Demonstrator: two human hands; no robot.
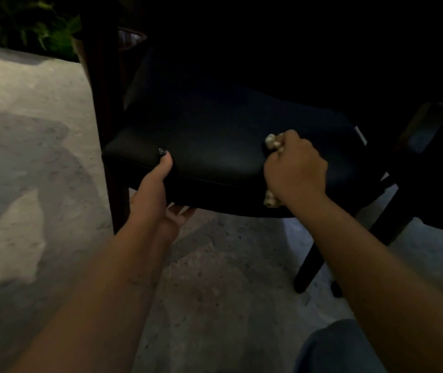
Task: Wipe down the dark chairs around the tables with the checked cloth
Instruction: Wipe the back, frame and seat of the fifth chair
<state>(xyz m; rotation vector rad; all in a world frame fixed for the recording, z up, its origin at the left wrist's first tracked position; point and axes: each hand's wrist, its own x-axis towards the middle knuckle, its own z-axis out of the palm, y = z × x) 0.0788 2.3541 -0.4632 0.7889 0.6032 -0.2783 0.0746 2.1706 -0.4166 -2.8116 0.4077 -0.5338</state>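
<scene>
Gripping seat edge of dark chair, left hand; right hand clenches bunched cloth on seat.

Single view only, head-worn wide-angle camera, looking forward and steeply down. Close range: dark padded chair seat with wooden frame fills centre, front edge of seat nearest lens. Both forearms enter from bottom edge toward seat (lens sits above and behind them). Pale speckled concrete floor left of and below seat. Beyond seat, top of frame too dark to read.
</scene>
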